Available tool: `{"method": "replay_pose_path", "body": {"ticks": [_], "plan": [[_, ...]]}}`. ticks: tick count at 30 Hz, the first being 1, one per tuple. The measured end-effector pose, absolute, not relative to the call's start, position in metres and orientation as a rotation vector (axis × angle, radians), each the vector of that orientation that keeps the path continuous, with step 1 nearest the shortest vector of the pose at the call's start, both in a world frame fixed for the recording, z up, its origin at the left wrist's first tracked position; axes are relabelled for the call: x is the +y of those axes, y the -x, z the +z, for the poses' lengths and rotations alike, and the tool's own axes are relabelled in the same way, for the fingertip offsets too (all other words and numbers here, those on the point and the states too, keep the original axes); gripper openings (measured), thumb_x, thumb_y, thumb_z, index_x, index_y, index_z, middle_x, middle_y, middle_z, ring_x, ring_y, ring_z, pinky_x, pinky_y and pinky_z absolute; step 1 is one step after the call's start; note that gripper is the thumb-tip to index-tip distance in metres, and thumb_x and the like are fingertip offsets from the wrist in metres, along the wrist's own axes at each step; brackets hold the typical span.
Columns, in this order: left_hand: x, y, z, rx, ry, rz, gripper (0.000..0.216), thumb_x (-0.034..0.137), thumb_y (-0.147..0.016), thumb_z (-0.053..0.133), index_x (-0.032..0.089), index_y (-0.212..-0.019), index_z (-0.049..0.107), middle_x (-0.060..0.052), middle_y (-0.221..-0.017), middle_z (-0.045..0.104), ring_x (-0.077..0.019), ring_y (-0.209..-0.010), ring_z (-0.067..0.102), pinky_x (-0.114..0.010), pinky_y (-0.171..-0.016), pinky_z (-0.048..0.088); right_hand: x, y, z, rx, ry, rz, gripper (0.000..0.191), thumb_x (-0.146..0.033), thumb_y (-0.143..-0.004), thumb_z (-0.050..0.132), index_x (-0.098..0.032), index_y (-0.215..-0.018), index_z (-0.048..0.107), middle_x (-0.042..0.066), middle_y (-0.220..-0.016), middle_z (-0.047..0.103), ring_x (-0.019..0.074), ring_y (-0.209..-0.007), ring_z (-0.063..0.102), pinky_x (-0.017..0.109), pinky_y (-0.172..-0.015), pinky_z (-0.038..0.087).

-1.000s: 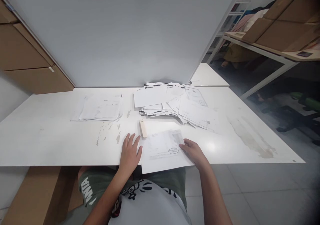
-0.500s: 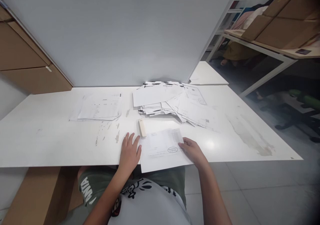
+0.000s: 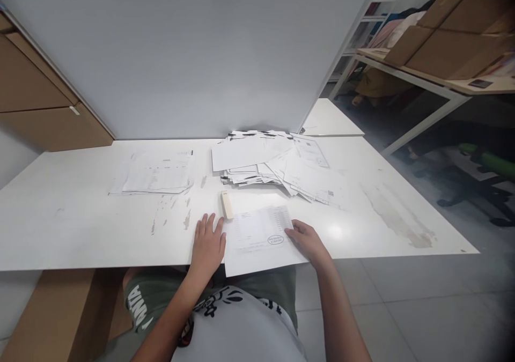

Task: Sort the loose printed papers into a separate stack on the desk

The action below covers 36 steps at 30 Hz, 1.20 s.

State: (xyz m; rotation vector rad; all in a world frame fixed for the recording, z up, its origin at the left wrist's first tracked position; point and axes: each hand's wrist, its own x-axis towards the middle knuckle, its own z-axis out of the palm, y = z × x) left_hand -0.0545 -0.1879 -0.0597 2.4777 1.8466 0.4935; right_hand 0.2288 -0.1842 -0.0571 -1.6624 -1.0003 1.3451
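Observation:
A sheet of paper (image 3: 257, 244) with print and an oval stamp mark lies at the table's front edge, its lower part jutting over. My right hand (image 3: 306, 238) pinches its right side between thumb and fingers. On the tabletop to the left of the sheet, my left hand (image 3: 208, 242) lies flat with fingers spread, holding nothing. Just beyond the left fingertips is a small cream-coloured block (image 3: 227, 205), perhaps a stamp; its kind is unclear.
A messy heap of papers (image 3: 249, 155) sits at the back middle of the white table (image 3: 80, 233). Farther left is a neater paper stack (image 3: 156, 174). A grey panel (image 3: 193, 56) rises behind. Cardboard boxes (image 3: 52, 94) stand at the left, and another desk (image 3: 426, 78) at the right.
The view has shifted very slightly. Both hands, the sheet and the cream block keep practically the same places.

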Motion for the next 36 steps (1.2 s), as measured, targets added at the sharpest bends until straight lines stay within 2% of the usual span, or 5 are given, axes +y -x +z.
{"method": "replay_pose_path", "body": {"ticks": [10,20,30,36], "plan": [[-0.1887,0.0536,-0.0652,1.895,-2.471,0.448,0.043,0.028,-0.093,0.036,0.011,-0.129,0.052,-0.016,-0.140,0.048,-0.0338,-0.135,0.035,-0.052,-0.109,0.032,-0.1851,-0.2297,-0.0586,-1.007,1.652,1.361,0.027,-0.036,-0.066,0.062,-0.019,-0.087,0.067,0.003,-0.084,0.072,0.0252,-0.082,0.065,0.032,-0.073,0.048],[-0.1886,0.0532,-0.0661,1.891,-2.462,0.477,0.042,0.027,-0.092,0.037,0.010,-0.128,0.053,-0.017,-0.139,0.049,-0.0345,-0.135,0.036,-0.053,-0.109,0.031,-0.1847,-0.2285,-0.0560,-1.010,1.689,1.336,0.025,-0.038,-0.064,0.062,-0.020,-0.080,0.066,0.003,-0.081,0.073,0.0265,-0.080,0.066,0.033,-0.070,0.049],[-0.1890,0.0552,-0.0577,1.880,-2.436,0.519,0.043,0.028,-0.092,0.038,0.015,-0.132,0.048,-0.015,-0.136,0.051,-0.0329,-0.133,0.037,-0.051,-0.107,0.032,-0.1843,-0.2292,-0.0597,-1.006,1.653,1.362,0.031,-0.039,-0.064,0.062,-0.019,-0.087,0.067,0.004,-0.083,0.073,0.0263,-0.081,0.066,0.033,-0.069,0.049],[-0.1813,0.0578,-0.0569,1.861,-2.313,0.559,0.035,0.028,-0.090,0.042,0.020,-0.123,0.051,-0.013,-0.131,0.051,-0.0311,-0.126,0.040,-0.050,-0.102,0.035,-0.1859,-0.2291,-0.0561,-1.010,1.641,1.378,0.031,-0.039,-0.065,0.062,-0.019,-0.088,0.067,0.004,-0.085,0.073,0.0272,-0.083,0.066,0.034,-0.071,0.049]]}}
